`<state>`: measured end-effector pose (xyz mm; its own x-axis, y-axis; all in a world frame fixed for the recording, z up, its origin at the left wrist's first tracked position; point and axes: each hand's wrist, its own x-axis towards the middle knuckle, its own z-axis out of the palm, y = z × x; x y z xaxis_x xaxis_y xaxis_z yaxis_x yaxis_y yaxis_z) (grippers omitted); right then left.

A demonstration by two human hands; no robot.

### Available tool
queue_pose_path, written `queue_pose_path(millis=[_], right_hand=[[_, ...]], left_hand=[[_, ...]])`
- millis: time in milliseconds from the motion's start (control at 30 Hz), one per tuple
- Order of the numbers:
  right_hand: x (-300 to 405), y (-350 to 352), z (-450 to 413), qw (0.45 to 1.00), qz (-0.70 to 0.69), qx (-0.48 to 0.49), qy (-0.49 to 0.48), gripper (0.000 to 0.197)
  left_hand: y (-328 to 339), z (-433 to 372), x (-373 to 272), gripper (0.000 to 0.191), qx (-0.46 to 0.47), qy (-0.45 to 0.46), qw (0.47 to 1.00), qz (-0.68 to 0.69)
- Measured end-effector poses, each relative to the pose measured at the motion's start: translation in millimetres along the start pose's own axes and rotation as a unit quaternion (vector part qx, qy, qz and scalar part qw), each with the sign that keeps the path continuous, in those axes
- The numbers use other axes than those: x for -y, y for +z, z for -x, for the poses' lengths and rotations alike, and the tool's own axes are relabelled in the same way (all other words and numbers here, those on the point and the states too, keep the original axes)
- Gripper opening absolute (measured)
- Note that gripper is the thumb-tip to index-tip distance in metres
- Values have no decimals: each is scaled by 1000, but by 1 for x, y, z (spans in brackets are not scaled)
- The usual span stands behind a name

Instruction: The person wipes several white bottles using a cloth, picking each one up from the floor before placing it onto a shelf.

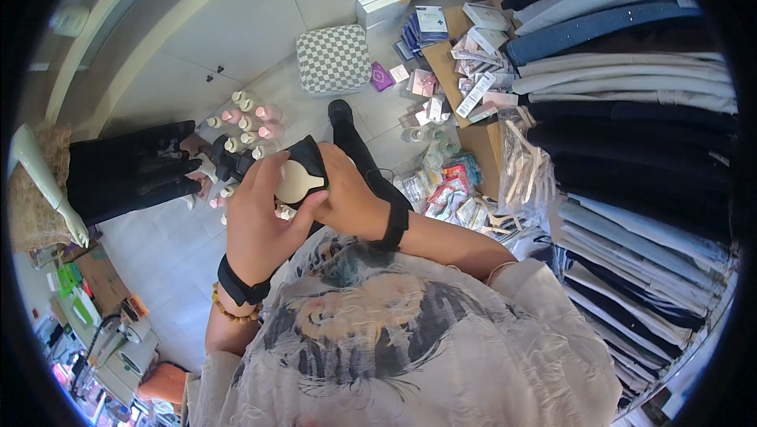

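Both my hands are raised before my chest around a bottle with a cream pump head. My left hand curves around its left side, thumb and fingertips at the pump head. From the right, my right hand grips the same bottle with a piece of black cloth against it. Most of the bottle's body is hidden by the hands and cloth. On the floor beyond my left hand stand several pump bottles, some with pink and some with cream tops.
Folded trousers fill a rack on the right, near bagged hangers. Small boxes and packets lie in and around cardboard. A checkered pouf stands by white cabinets. A mannequin arm and black clothing are left.
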<state>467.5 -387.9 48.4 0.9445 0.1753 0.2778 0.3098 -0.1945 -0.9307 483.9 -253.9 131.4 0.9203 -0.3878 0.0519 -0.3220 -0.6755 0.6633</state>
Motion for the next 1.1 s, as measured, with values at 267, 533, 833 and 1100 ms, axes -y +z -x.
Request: queue_pose_path(millis=[267, 533, 833, 1100], right_hand=[[-6, 14, 16, 997, 44, 49, -32, 57], [7, 43, 24, 998, 39, -41, -33, 57], [-12, 47, 27, 997, 28, -69, -2, 50], [-10, 25, 20, 986, 149, -68, 30, 57]], left_hand=[[-6, 7, -2, 56, 18, -12, 1000, 18], [-15, 9, -11, 45, 25, 30, 998, -47], [-10, -4, -1, 52, 144, -23, 989, -24], [0, -22, 4, 52, 160, 33, 987, -11]])
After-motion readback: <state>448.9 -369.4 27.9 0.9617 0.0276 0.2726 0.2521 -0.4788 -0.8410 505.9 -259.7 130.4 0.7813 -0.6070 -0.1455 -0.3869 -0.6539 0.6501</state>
